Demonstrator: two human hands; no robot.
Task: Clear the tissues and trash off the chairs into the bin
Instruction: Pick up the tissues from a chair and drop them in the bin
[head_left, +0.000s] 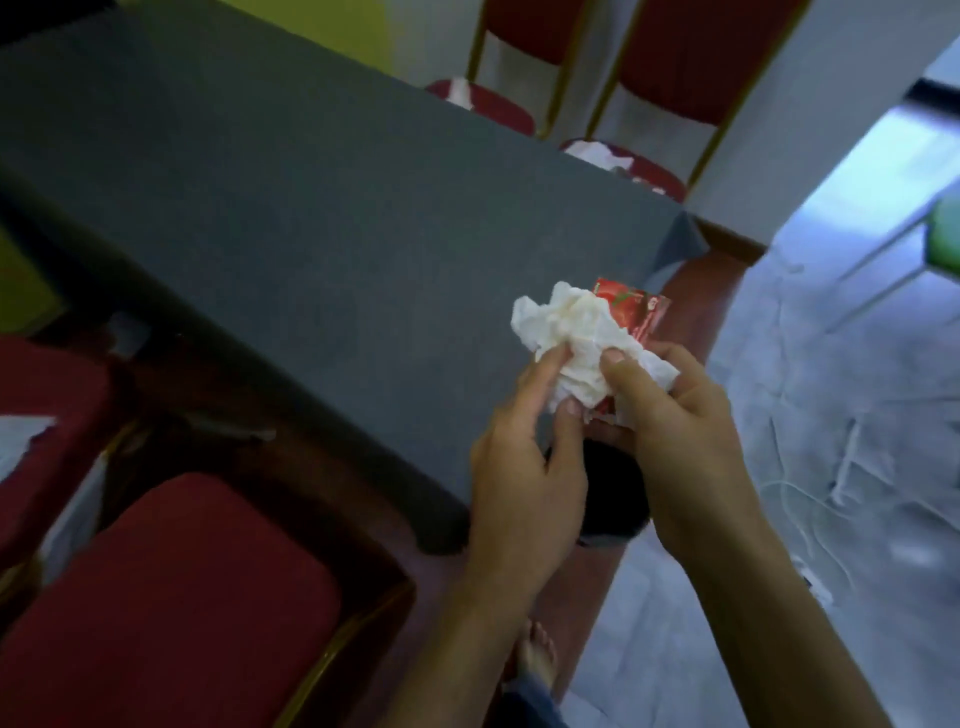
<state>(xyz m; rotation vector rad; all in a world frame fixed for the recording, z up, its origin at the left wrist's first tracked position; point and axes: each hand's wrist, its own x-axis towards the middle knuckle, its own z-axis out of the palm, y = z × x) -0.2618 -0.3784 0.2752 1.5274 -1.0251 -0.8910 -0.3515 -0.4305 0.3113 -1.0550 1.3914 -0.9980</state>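
Both hands, left hand (519, 467) and right hand (691, 447), clamp a crumpled white tissue (566, 338) and red foil wrapper (631, 309); seemingly carrying them binward, with white tissue scraps (597, 153) waiting on red-cushioned chairs (660, 179) at one o'clock.

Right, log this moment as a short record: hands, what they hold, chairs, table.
left hand: fingers pinching the tissue
right hand: gripping the tissue and wrapper
tissue: white, crumpled, held above the table corner
wrapper: red, behind the tissue
table: grey cloth cover
far chairs: two red seats, white tissues on both
near chair: red seat, nothing on the visible part
bin: cannot tell
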